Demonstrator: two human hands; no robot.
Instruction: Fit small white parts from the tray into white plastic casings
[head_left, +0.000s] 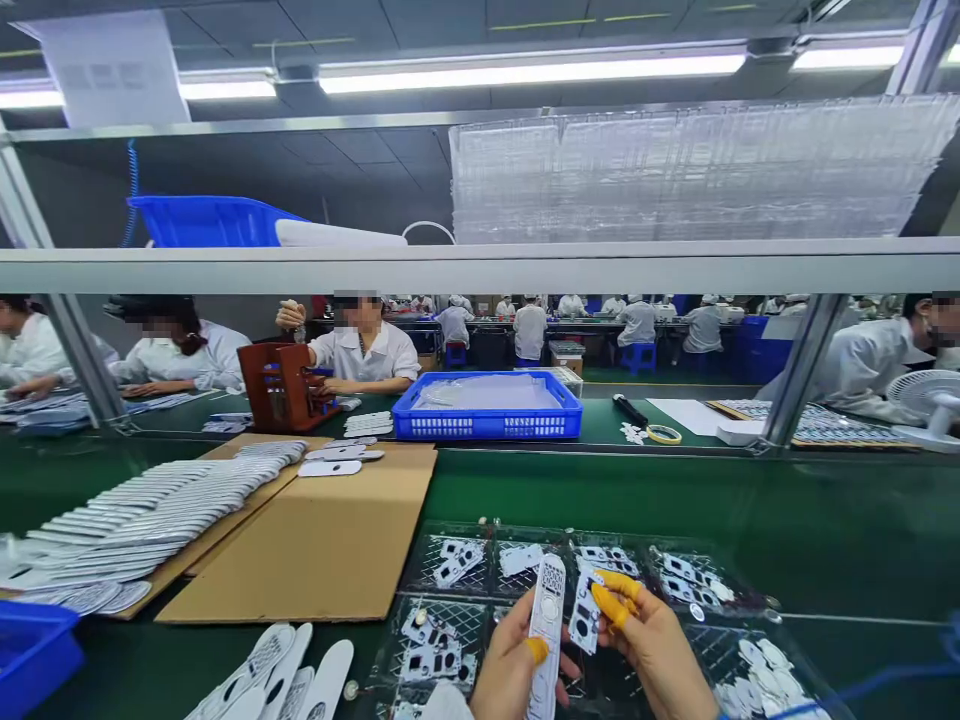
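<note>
My left hand grips a long white remote-shaped panel upright, with a yellow finger cot on its thumb. My right hand, with yellow cots on two fingers, pinches a smaller white perforated piece beside that panel. Below both hands lies a clear plastic compartment tray holding several white cut pieces on dark mesh. More white remote-shaped panels lie in a loose row left of my left hand. A long fanned stack of white strips rests further left.
Brown cardboard sheets lie on the green bench. A blue bin sits at the lower left. Across the bench stand a blue crate and a white fan. Co-workers sit beyond a white shelf bar.
</note>
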